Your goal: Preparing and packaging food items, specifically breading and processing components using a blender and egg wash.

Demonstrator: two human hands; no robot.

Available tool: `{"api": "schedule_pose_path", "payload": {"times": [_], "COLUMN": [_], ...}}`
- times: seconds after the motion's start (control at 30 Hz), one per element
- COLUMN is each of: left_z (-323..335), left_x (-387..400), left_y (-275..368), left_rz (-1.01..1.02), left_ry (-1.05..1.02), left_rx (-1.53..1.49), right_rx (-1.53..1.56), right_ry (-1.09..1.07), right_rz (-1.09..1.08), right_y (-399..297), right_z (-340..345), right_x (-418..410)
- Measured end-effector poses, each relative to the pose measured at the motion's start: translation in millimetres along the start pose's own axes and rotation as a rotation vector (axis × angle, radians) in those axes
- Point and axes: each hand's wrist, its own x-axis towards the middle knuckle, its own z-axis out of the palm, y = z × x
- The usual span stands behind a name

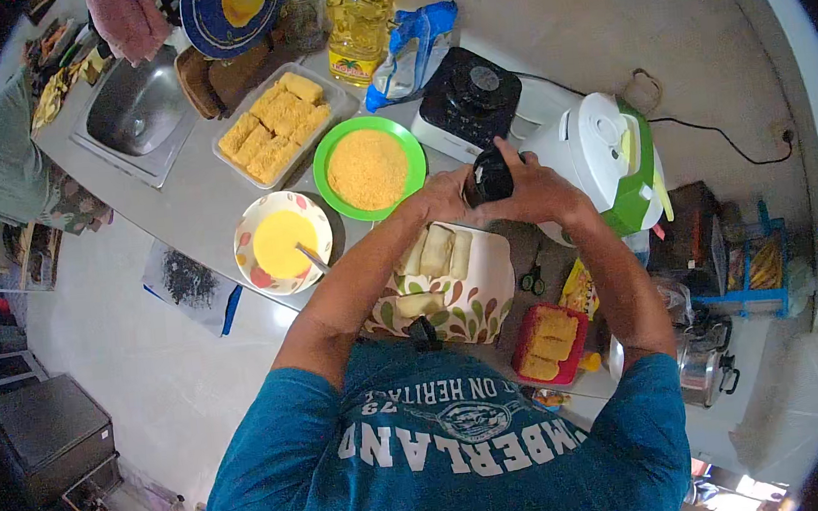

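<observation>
My left hand [446,195] and my right hand [543,189] are together above the counter, gripping a small glossy black object [491,175] between them. Its exact kind is hard to tell. Just below them, a white tray with a leaf pattern [487,270] bears several pale rolls [438,249], with one roll [420,304] apart near its front. To the left of my hands sits a green plate [414,154] of orange breadcrumbs [368,168]. A patterned bowl [241,235] holds yellow liquid [284,243] and a spoon [311,257].
A plastic container [341,108] of crumbed rolls, an oil bottle [360,30] and a black-topped appliance base [472,97] stand behind. At right are a white-and-green rice cooker [594,159], scissors [532,280] and a red tray [519,359] of crumbed pieces. A sink [141,111] lies left.
</observation>
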Motion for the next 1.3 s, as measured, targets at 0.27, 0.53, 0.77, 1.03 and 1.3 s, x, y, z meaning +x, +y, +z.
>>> {"api": "schedule_pose_path", "payload": {"times": [0.27,0.53,0.77,1.03,1.3], "left_z": [13,6,2,17,6], "left_x": [17,9,7,13,3], "left_y": [-33,-9,1,-24,0], "left_rz": [0.094,0.027,-0.058,-0.009,-0.072], "left_ry": [-0.023,-0.003,-0.033,-0.024,-0.027], "left_rx": [-0.028,-0.050,-0.124,-0.487,-0.623], "right_rx": [0.206,-0.007,-0.015,0.166,0.143], "right_ry": [-0.057,0.013,0.187,0.257,0.279], "right_rz": [0.296,0.185,0.212,0.259,0.151], "right_y": [-10,-15,-2,-3,-6], "right_z": [-1,11,36,42,30], "right_x": [15,7,18,23,18]}}
